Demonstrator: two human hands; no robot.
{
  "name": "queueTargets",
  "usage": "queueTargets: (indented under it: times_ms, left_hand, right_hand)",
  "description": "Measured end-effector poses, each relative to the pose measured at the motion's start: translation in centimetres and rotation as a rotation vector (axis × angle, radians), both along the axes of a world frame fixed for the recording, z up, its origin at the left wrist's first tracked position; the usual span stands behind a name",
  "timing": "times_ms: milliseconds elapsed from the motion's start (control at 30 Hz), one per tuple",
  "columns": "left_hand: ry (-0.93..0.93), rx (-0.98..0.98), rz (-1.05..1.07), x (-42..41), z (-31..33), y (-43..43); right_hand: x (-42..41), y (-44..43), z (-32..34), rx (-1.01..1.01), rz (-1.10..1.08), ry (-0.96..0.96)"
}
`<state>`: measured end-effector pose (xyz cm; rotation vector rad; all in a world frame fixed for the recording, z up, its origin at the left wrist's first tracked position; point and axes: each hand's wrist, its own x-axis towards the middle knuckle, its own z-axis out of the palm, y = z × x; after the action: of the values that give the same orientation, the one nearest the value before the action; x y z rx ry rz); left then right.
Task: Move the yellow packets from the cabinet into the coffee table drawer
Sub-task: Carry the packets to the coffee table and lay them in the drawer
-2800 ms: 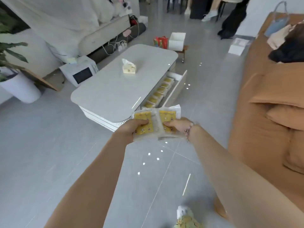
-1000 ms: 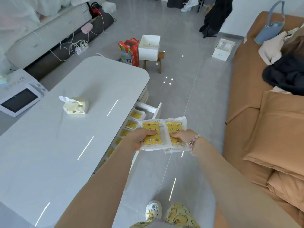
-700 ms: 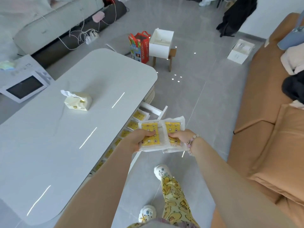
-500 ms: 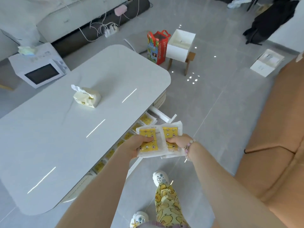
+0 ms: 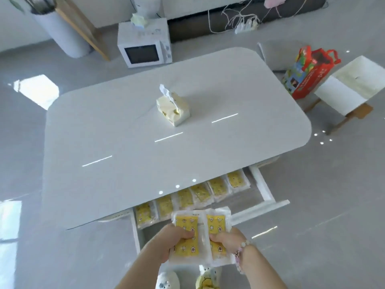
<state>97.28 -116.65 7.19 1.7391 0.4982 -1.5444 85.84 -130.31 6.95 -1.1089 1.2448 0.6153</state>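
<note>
Both hands are busy here: my left hand (image 5: 171,240) has its fingers curled under a yellow packet (image 5: 186,222) with the thumb clamped across the front, and the right hand (image 5: 226,239) pinches a second packet (image 5: 216,223) the same way, thumb on top. The two packets sit side by side with their edges touching, and I honestly can't tell if more are stacked underneath. There's a bead bracelet (image 5: 239,251) on the right wrist. From this view the packets are held up over the front edge of the open drawer (image 5: 261,185), not in it yet. Inside the drawer, a row of yellow packets (image 5: 200,193) runs along the back, overlapping one another and partly tucked under the tabletop. The white coffee table (image 5: 125,142) has just a tissue pack (image 5: 173,109) near its middle. Past the table, a white microwave (image 5: 143,50) sits on the floor, with a grey plant pot (image 5: 60,33) to its left. Off the right end are a red bag (image 5: 308,76) and a white box (image 5: 352,88) on a small wooden stool. My slippers (image 5: 166,281) peek in at the bottom edge.
</note>
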Motion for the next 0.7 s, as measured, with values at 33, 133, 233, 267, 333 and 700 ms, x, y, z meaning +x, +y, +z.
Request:
queueTargets:
  times_ms: [33, 133, 233, 267, 333, 700]
  left_hand:
    - [0.018, 0.014, 0.037, 0.2, -1.5, 1.0]
    - [0.064, 0.003, 0.157, 1.1, -6.3, 4.0]
    - [0.037, -0.046, 0.24, 2.6, -11.3, 5.9]
    - [0.013, -0.058, 0.28, 3.2, -12.8, 6.5]
    - [-0.008, -0.106, 0.375, 4.3, -15.6, 7.8]
    - [-0.067, -0.191, 0.386, 8.4, -26.7, 14.0]
  right_hand:
    - [0.8, 0.6, -1.4, 0.013, 0.048, 0.014]
    - [3.5, 2.1, -5.5, 0.042, 0.182, 0.039]
    - [6.7, 3.0, -9.3, 0.002, 0.292, 0.025]
    - [7.9, 3.3, -10.8, -0.026, 0.332, 0.024]
    - [10.1, 4.2, -14.6, -0.062, 0.407, 0.021]
    - [14.7, 9.0, -26.5, -0.131, 0.623, -0.042]
